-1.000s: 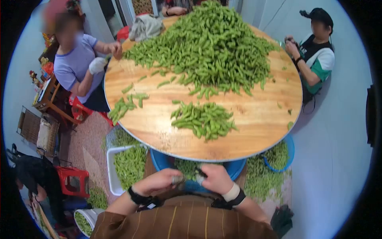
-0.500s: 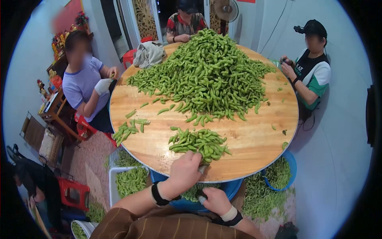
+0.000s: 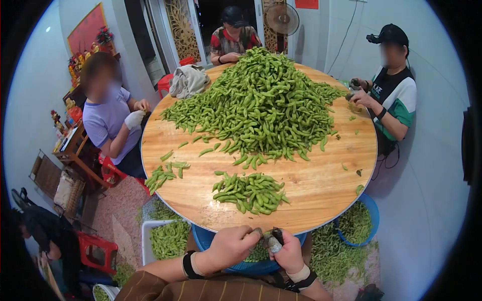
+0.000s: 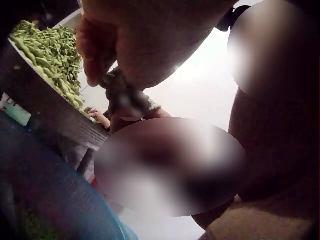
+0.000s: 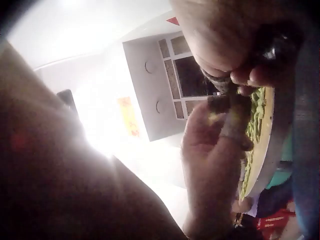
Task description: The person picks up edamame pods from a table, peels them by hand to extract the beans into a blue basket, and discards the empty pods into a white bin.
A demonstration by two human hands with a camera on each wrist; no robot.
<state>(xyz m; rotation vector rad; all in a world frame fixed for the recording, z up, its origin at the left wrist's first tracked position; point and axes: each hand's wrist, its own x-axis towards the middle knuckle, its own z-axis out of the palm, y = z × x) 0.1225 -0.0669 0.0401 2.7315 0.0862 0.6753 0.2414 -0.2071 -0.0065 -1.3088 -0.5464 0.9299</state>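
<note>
In the head view my left hand [image 3: 231, 248] and right hand [image 3: 291, 255] meet just off the table's near edge, above a blue basin [image 3: 200, 240]. A small green soybean pod [image 3: 267, 233] shows between their fingertips, pinched from both sides and mostly hidden. Dark and silvery coverings wrap the right finger and thumb; the left thumb has a greyish one. A small pile of soybean pods [image 3: 251, 193] lies on the round wooden table [image 3: 311, 200] in front. In the right wrist view the left hand [image 5: 212, 165] comes close to the right hand [image 5: 225, 37].
A large heap of soybean pods [image 3: 266, 105] covers the table's middle, with a grey cloth [image 3: 188, 82] beside it. Several people sit around. White tub [image 3: 149, 241] and blue tub [image 3: 374, 220] hold green pods at floor level. Red stool [image 3: 98, 248] stands left.
My left hand reached to the small pile, then drew back to meet the right hand. The head view has tilted up, showing the far person and fan. The right-hand person's hands have moved toward the table.
</note>
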